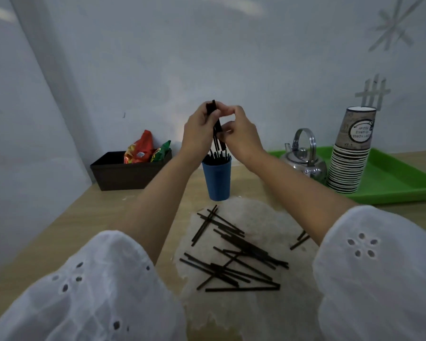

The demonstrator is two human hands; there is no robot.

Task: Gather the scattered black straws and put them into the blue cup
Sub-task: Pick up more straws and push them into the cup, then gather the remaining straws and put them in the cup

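Note:
The blue cup (217, 178) stands upright on the wooden table, with several black straws poking out of its mouth. Directly above it, my left hand (199, 130) and my right hand (241, 134) together hold a small bunch of black straws (216, 126), upright, lower ends just over the cup's rim. Left fingers pinch the bunch near its top; right fingers curl round it lower down. Several more black straws (234, 257) lie scattered on a pale mat nearer to me, and a few others (300, 239) show beside my right forearm.
A dark brown box (123, 174) with snack packets sits at the back left. On a green tray (399, 185) at the right stand a metal kettle (304, 158) and a tall stack of paper cups (349, 153). The wall is close behind.

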